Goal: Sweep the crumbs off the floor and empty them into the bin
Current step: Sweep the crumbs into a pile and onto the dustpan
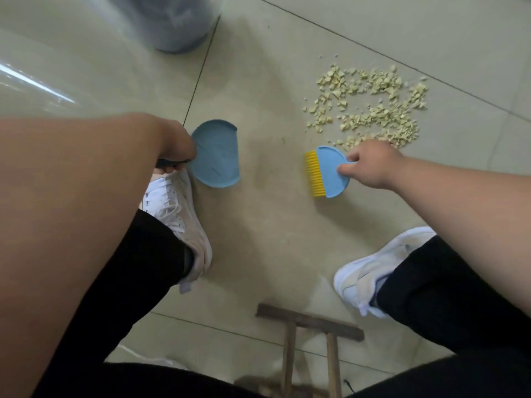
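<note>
A patch of pale yellow crumbs (370,107) is scattered over the tiled floor at the upper right. My right hand (370,165) grips a small blue brush with yellow bristles (327,172), held just below the crumbs with the bristles pointing left. My left hand (175,145) holds the near edge of a small round blue dustpan (215,153), which sits low over the floor left of the brush, its flat lip facing the crumbs. A grey bin (178,21) with a dark liner stands at the top, blurred.
My two white sneakers (178,214) (373,274) and black trouser legs fill the lower half. A wooden stool frame (307,328) stands between my feet at the bottom. Bare tile lies between dustpan and brush.
</note>
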{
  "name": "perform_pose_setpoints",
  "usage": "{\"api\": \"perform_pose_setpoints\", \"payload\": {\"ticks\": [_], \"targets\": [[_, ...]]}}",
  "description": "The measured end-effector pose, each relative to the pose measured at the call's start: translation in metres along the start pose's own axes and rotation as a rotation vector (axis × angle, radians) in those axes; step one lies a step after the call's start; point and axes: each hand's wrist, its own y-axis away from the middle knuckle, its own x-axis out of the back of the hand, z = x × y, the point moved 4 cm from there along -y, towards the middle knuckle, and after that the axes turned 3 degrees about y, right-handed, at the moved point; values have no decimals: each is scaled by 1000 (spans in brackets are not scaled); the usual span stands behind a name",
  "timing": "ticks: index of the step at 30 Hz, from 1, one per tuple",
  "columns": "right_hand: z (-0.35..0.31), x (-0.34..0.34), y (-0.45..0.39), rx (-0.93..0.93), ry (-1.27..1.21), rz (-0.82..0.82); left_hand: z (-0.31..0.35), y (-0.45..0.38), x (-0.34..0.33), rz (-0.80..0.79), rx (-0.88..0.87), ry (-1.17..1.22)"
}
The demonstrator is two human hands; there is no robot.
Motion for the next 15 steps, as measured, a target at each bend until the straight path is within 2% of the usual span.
{"api": "perform_pose_setpoints", "payload": {"ticks": [2, 5, 7, 15], "targets": [[-5, -17, 14, 81, 40, -85, 10, -1, -5, 5, -23, 6], [-18, -46, 30, 166, 159, -310, 23, 1, -22, -17, -57, 50], [-23, -54, 30, 189, 225, -370, 29, 4, -37, -27, -86, 81], [38, 3, -12, -107, 228, -7, 59, 4, -71, -14, -100, 15]]}}
